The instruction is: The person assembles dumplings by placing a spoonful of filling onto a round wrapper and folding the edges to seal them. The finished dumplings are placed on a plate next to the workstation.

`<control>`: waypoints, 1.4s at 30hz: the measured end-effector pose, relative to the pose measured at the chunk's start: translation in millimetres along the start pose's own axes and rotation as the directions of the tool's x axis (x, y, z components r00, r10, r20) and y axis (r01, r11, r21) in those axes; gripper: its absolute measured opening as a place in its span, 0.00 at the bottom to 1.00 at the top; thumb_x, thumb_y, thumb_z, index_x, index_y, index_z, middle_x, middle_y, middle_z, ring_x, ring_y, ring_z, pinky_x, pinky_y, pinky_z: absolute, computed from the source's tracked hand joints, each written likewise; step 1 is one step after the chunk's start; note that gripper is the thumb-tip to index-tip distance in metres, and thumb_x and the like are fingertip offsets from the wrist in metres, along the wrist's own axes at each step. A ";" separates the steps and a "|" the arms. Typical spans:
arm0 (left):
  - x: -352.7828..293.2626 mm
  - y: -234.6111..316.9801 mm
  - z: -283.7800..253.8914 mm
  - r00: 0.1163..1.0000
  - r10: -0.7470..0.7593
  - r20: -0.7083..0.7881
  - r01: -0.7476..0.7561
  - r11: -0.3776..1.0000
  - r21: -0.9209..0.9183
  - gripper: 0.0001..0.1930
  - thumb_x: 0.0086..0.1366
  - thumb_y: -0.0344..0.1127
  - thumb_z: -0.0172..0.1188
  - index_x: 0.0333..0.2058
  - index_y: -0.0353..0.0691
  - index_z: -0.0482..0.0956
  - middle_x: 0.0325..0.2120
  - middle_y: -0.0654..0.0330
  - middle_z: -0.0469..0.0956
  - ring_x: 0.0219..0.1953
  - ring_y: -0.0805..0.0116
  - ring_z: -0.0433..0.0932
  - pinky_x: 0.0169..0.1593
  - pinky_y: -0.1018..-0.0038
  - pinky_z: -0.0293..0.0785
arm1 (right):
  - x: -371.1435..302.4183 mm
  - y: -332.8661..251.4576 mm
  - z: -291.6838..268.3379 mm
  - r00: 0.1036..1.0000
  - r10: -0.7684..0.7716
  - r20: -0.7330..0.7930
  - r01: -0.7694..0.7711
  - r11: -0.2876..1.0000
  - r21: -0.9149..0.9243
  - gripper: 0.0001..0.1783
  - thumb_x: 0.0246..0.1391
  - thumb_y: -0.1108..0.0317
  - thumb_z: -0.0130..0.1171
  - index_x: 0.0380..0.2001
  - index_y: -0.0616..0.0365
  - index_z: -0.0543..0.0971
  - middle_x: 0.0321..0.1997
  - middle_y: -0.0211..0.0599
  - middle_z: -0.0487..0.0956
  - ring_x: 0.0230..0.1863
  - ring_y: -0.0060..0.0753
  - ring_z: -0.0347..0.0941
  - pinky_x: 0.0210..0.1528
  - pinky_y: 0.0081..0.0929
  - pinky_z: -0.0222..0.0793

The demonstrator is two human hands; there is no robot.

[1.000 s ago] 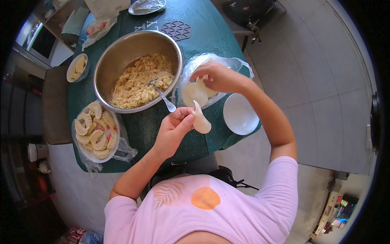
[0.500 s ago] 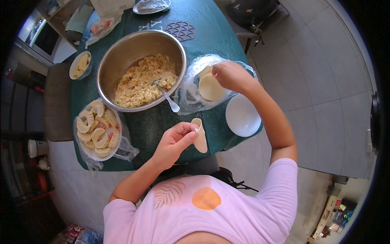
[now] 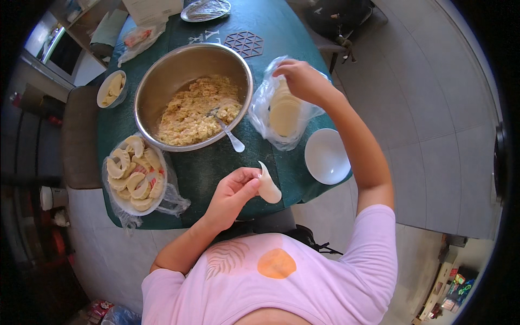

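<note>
Between the thumb and fingers of my left hand (image 3: 236, 194) a thin round dumpling wrapper (image 3: 270, 188) hangs, curled over at its edge. My right hand (image 3: 304, 80) is closed in a pinch on the upper edge of a clear plastic bag (image 3: 261, 111). Inside that bag lies an overlapping stack of pale dumpling wrappers (image 3: 284, 115), below my right fingers. Left of the bag stands a large steel bowl (image 3: 142, 111) of minced filling (image 3: 197, 111), with a spoon (image 3: 234, 140) leaning on its rim.
A plate of folded dumplings (image 3: 135, 173) sits at the table's left edge, plastic film around it. An empty white bowl (image 3: 327, 157) stands near the right edge. Farther off are a small bowl (image 3: 112, 89) of pale pieces, a dark lattice trivet (image 3: 244, 44) and a film-covered dish (image 3: 206, 10).
My right hand has moved slightly up and left, drawing the bag with it. The bag is gathered closer and the stack shows more fully. The wrapper in my left hand hangs more tilted.
</note>
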State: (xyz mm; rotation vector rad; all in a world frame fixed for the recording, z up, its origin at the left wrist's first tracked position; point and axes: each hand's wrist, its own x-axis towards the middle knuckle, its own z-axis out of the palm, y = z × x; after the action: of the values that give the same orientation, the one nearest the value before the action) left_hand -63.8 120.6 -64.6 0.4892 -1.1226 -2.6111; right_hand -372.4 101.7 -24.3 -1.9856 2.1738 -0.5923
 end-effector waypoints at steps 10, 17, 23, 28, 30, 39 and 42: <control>-7.9 13.0 -18.6 0.971 -0.085 0.225 0.182 0.873 -0.453 0.08 0.68 0.34 0.48 0.43 0.41 0.69 0.42 0.60 0.73 0.44 0.70 0.74 0.50 0.68 0.71 | -102.4 -108.2 1.0 0.809 -0.079 0.582 -0.583 0.015 0.812 0.15 0.54 0.73 0.58 0.45 0.63 0.74 0.42 0.34 0.78 0.44 0.23 0.74 0.50 0.25 0.70; -24.7 5.8 -40.1 0.938 -0.221 -0.266 0.141 0.947 -0.288 0.11 0.67 0.41 0.49 0.40 0.39 0.70 0.41 0.57 0.75 0.42 0.66 0.75 0.49 0.63 0.71 | -106.5 -131.0 11.0 0.943 0.065 0.327 -0.321 0.440 0.838 0.07 0.51 0.74 0.60 0.35 0.61 0.76 0.34 0.34 0.77 0.36 0.31 0.75 0.37 0.25 0.70; -26.1 8.9 -40.8 0.960 -0.241 0.142 0.273 0.704 -0.655 0.27 0.70 0.50 0.39 0.57 0.33 0.61 0.53 0.49 0.69 0.54 0.56 0.70 0.59 0.54 0.63 | -112.8 -163.4 27.3 0.840 -0.538 0.075 0.518 0.835 0.186 0.14 0.36 0.76 0.60 0.32 0.56 0.75 0.34 0.35 0.73 0.40 0.40 0.70 0.37 0.32 0.63; -32.4 12.3 -45.2 0.982 -0.140 -0.130 0.088 0.934 -0.346 0.22 0.68 0.40 0.48 0.55 0.33 0.63 0.51 0.54 0.70 0.53 0.64 0.71 0.57 0.64 0.67 | -104.4 -156.5 17.8 0.982 -0.074 -0.176 0.120 0.955 0.272 0.15 0.44 0.81 0.59 0.38 0.59 0.74 0.38 0.43 0.74 0.35 0.47 0.73 0.37 0.36 0.70; -34.0 11.6 -49.8 0.979 -0.101 -0.179 0.055 0.968 -0.244 0.20 0.67 0.37 0.50 0.55 0.33 0.64 0.50 0.55 0.71 0.52 0.66 0.72 0.56 0.68 0.69 | -89.2 -162.8 13.3 0.983 -0.091 -0.161 0.128 0.962 0.241 0.16 0.44 0.79 0.60 0.40 0.58 0.74 0.36 0.43 0.74 0.35 0.45 0.73 0.36 0.35 0.70; -45.6 14.1 -61.6 0.966 0.066 -0.250 -0.042 0.994 0.101 0.16 0.67 0.35 0.52 0.49 0.33 0.71 0.42 0.61 0.76 0.44 0.75 0.74 0.49 0.76 0.70 | -37.4 -145.3 17.7 0.892 -0.435 -0.119 0.438 0.899 -0.001 0.15 0.44 0.76 0.61 0.39 0.57 0.76 0.36 0.38 0.74 0.36 0.41 0.73 0.37 0.33 0.72; -47.6 17.3 -65.5 0.958 0.094 -0.272 -0.045 0.982 0.182 0.15 0.67 0.35 0.52 0.48 0.33 0.71 0.42 0.61 0.76 0.44 0.75 0.74 0.49 0.76 0.71 | -24.6 -145.7 10.8 0.887 -0.455 -0.076 0.457 0.890 0.009 0.14 0.46 0.76 0.60 0.39 0.58 0.76 0.37 0.40 0.74 0.37 0.41 0.74 0.37 0.33 0.72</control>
State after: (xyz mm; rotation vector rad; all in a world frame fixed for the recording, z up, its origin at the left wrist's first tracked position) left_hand 7.6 83.6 -84.5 0.8124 -1.2494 -2.3028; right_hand -230.7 116.2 16.7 -2.5142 1.7129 -0.7537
